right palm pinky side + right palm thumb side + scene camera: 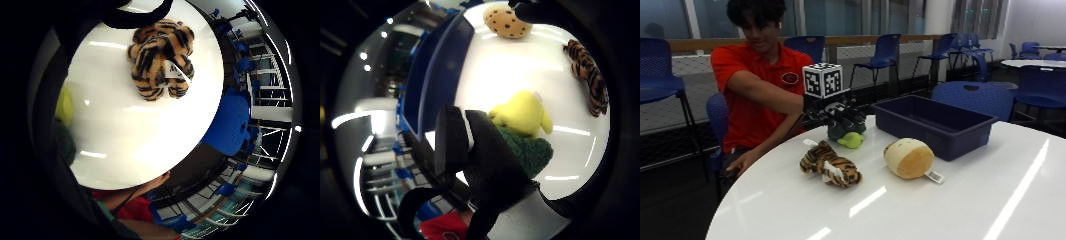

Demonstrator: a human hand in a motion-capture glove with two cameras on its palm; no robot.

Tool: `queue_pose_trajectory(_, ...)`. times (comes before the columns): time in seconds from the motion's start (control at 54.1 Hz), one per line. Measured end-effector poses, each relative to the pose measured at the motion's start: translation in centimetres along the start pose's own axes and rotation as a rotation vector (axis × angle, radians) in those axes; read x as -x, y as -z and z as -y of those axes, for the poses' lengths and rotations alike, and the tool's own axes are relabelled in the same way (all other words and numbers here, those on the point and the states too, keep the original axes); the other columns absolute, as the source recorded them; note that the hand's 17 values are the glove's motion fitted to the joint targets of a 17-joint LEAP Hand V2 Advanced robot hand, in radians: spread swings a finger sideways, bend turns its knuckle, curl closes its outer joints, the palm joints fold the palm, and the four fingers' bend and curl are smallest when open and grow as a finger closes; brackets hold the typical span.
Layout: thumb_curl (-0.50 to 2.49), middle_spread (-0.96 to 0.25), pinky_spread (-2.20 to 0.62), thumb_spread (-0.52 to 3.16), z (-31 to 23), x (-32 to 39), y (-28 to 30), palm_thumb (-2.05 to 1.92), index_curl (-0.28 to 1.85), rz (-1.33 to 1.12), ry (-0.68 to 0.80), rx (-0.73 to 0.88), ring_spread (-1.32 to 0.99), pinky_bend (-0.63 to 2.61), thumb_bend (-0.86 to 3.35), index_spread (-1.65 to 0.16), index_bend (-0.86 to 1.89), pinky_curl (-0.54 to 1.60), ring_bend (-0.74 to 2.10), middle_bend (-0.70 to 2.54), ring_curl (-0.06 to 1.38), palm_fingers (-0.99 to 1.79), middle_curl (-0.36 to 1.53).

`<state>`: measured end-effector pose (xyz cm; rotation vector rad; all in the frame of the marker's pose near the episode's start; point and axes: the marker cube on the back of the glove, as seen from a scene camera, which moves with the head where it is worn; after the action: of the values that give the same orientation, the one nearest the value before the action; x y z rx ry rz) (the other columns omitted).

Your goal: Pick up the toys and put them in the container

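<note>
Toys: green-and-yellow plush (846, 136) gripped by curled fingers (848, 119) of the gloved right hand (834, 116), low over the bench (959, 200). Lift clear, carry toward three o'clock over the blue container (933, 124), release inside. Tiger (830, 164) and cookie plush (909, 158) wait nearby.

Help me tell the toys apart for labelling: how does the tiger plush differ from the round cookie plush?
The tiger plush is orange with black stripes; the cookie plush is tan, with dark spots showing in the thumb side palm view. The tiger plush is long and lies stretched out; the cookie plush is a round disc propped on edge. The cookie plush sits beside the blue container; the tiger plush lies farther from it. Both rest on the white table, each with a white tag.
</note>
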<state>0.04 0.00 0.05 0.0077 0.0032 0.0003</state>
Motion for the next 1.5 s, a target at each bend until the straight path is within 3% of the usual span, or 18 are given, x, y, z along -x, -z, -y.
queue_pose_trajectory(0.166,0.02,-0.11,-0.01,0.85,-0.2,0.0,0.2,-0.12,0.11,-0.006,0.010,-0.014,-0.12,0.51,-0.08,-0.27,0.19,0.17,0.19,0.19,0.06,0.10,0.09)
queue_pose_trajectory(0.388,0.04,-0.13,-0.01,1.08,0.0,0.4,0.2,-0.13,0.19,-0.006,0.023,-0.035,-0.16,0.54,-0.08,-0.33,0.19,0.22,0.20,0.19,0.10,0.06,0.16)
queue_pose_trajectory(1.072,0.06,-0.13,0.04,1.01,-2.9,6.7,-3.1,-0.17,0.30,0.167,0.166,0.055,-0.13,0.63,-0.11,-0.36,0.18,0.32,0.19,0.17,0.20,-0.02,0.27)
queue_pose_trajectory(1.498,0.13,-0.10,0.14,0.96,-3.1,7.4,-7.9,-0.08,0.32,0.029,0.128,0.157,-0.02,1.07,-0.07,-0.37,0.17,0.42,0.15,0.14,0.18,-0.07,0.25)
